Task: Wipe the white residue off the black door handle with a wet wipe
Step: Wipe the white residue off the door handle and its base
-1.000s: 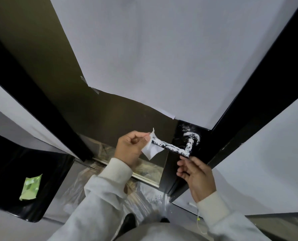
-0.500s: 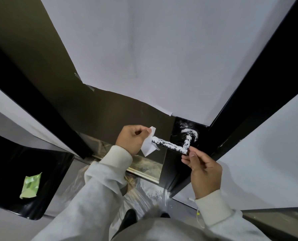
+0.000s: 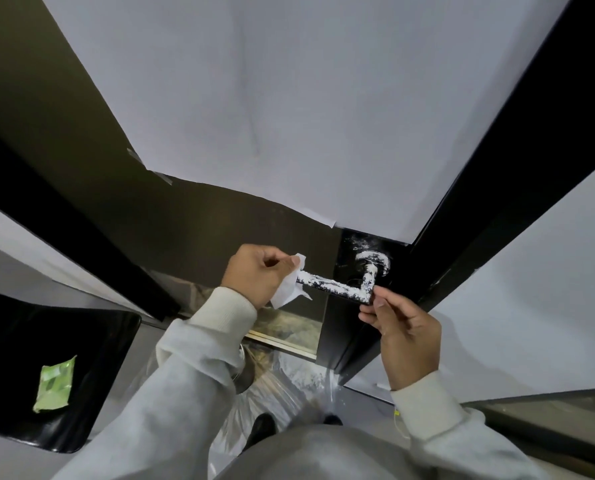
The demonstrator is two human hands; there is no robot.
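Black door handle (image 3: 337,287), streaked and speckled all along with white residue (image 3: 374,258), more white smeared on the black plate behind it. The wet wipe (image 3: 289,292) is plain white. Pale grey sleeves (image 3: 192,368), cream cuffs. Light green packet (image 3: 54,384) lies on a glossy black table (image 3: 12,341). White paper sheet (image 3: 289,116) over the dark brown door (image 3: 202,216).

No readable text from my view

I can make out no words, numbers or brand marks anywhere; the green packet (image 3: 54,384) on the black seat (image 3: 8,344) at near left bears a pattern too blurred for me to read
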